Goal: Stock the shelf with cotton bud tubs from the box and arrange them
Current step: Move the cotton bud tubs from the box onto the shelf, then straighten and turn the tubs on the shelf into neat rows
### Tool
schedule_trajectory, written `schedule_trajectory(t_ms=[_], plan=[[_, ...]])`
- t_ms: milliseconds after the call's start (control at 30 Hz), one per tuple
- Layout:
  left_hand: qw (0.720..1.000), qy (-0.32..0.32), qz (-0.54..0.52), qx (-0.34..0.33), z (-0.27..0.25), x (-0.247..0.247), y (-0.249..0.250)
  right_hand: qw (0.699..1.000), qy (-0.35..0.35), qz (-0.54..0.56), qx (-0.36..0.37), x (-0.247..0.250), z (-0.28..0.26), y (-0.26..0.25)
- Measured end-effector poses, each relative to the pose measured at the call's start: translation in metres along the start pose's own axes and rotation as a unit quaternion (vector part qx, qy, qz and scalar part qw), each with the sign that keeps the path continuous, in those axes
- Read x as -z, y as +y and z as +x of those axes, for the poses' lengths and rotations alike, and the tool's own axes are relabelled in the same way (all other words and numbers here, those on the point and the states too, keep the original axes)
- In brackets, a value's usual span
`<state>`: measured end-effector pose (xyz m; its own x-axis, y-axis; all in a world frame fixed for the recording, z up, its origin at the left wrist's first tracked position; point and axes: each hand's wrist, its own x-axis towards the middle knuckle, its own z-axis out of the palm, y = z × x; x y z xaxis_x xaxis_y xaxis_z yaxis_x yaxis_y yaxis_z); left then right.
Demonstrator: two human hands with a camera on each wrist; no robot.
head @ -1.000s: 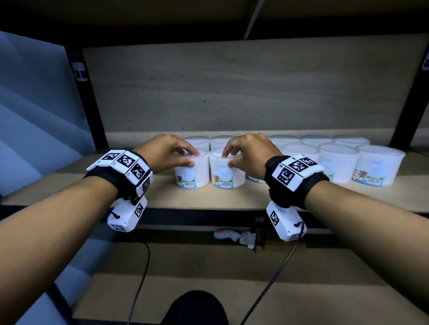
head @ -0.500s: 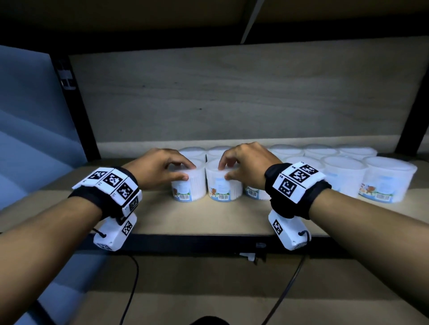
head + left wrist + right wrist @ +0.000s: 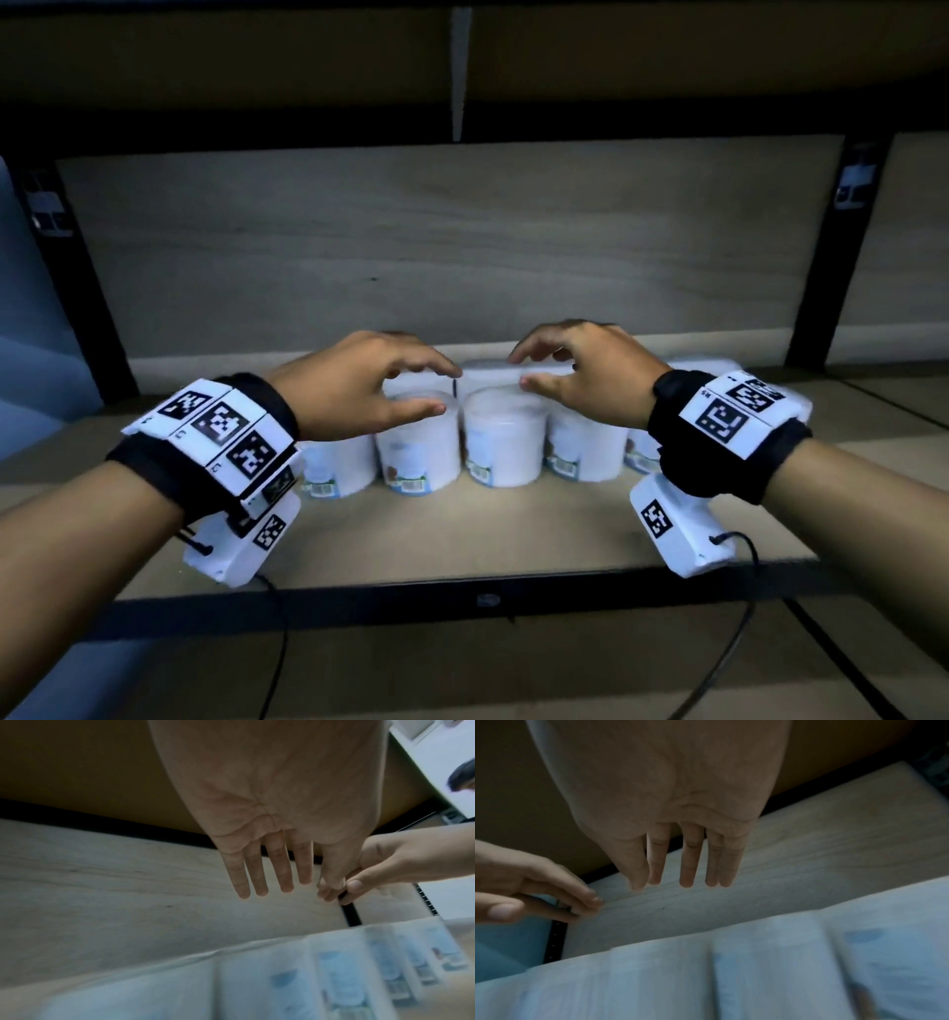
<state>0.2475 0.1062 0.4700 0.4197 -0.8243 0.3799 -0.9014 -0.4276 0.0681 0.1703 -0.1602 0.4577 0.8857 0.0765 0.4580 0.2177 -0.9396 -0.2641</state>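
Since the job is stocking and tidying, the white round plastic cotton bud tubs (image 3: 506, 442) stand upright on the pale wood-grain shelf board (image 3: 462, 534), packed side by side in a front row with a second row just behind, printed labels and barcodes on their sides; that close packing looks meant to keep the rows straight and leave the front strip of board free. The box they come from is not in view. Both hands hover just above the lids rather than on them. The left hand (image 3: 359, 390) is spread, its fingers (image 3: 257, 874) straight and a little apart, thumb held below them, gripping nothing; it hangs over the left tubs of the front row. The right hand (image 3: 585, 375) mirrors it over the middle of the rows, fingers (image 3: 689, 862) extended and loose, holding nothing either. From the wrist views the tubs blur beneath each palm with clear air between. To my eye the arranging here is nearly finished, the hands released from the two middle tubs and free to go for more
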Motion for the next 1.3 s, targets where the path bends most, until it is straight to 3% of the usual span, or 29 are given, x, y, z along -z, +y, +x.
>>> schedule_trajectory(t_ms=[267, 567, 700, 900, 1300], plan=[[0.997, -0.017, -0.034, -0.068, 0.101, -0.035, 0.072, 0.994, -0.01, -0.068, -0.09, 0.054, -0.05, 0.084], [0.991, -0.037, -0.019, -0.128, 0.169, -0.066, 0.12, 0.982, -0.025, -0.117, -0.148, 0.094, -0.082, 0.136], [0.991, -0.069, -0.01, -0.118, 0.191, -0.084, 0.127, 0.977, -0.029, -0.127, -0.168, 0.096, -0.086, 0.152], [0.986, -0.158, 0.011, -0.048, 0.208, -0.111, 0.133, 0.957, -0.123, -0.122, -0.231, 0.088, -0.092, 0.168], [0.989, -0.143, -0.017, -0.02, 0.216, -0.12, 0.135, 0.955, -0.11, -0.088, -0.26, 0.077, -0.095, 0.171]])
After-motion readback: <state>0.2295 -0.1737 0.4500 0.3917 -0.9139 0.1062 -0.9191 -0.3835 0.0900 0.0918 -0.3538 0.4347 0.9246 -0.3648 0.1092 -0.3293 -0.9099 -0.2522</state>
